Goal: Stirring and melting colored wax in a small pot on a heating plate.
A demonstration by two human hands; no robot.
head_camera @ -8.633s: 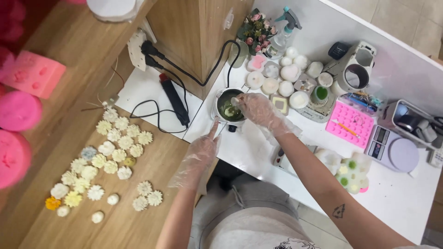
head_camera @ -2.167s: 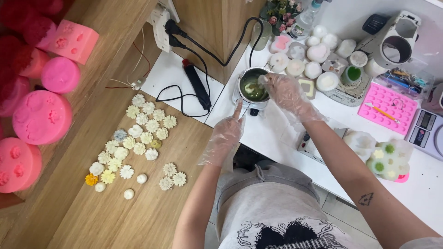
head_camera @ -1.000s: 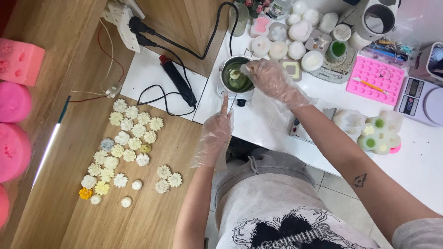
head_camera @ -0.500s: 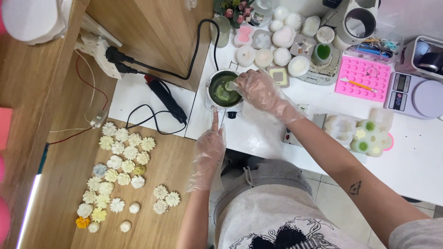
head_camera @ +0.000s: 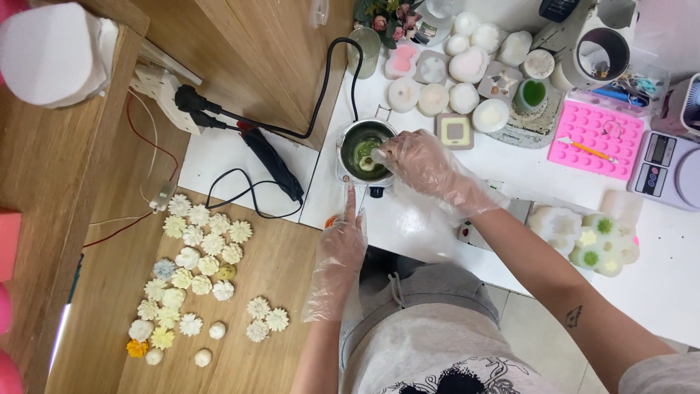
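— What was laid out, from the biggest thing down?

— A white table (head_camera: 656,284) was seen on the right and a wooden board (head_camera: 240,350) on the left, with a spread of small cream and yellow wax flowers (head_camera: 197,270) set out on the board. On the table, a pink mould tray (head_camera: 594,142), a clear flower mould (head_camera: 594,241) with green centres and a digital scale (head_camera: 667,164) were ranged well apart from the hands.

— And where was the melting pot found?

— The small metal melting pot (head_camera: 362,152), filled with green wax, was placed at the near edge of the table, directly under the right hand (head_camera: 419,164) and just beyond the left hand (head_camera: 339,248).

— How were the hands held?

— Both were covered in clear plastic gloves. The right hand was closed around a small stirring tool (head_camera: 372,157), whose pale tip was dipped into the green wax. The left hand was held loose, nothing grasped, its forefinger stretched out so that the pot's base was touched or very nearly touched; which of the two could not be told.
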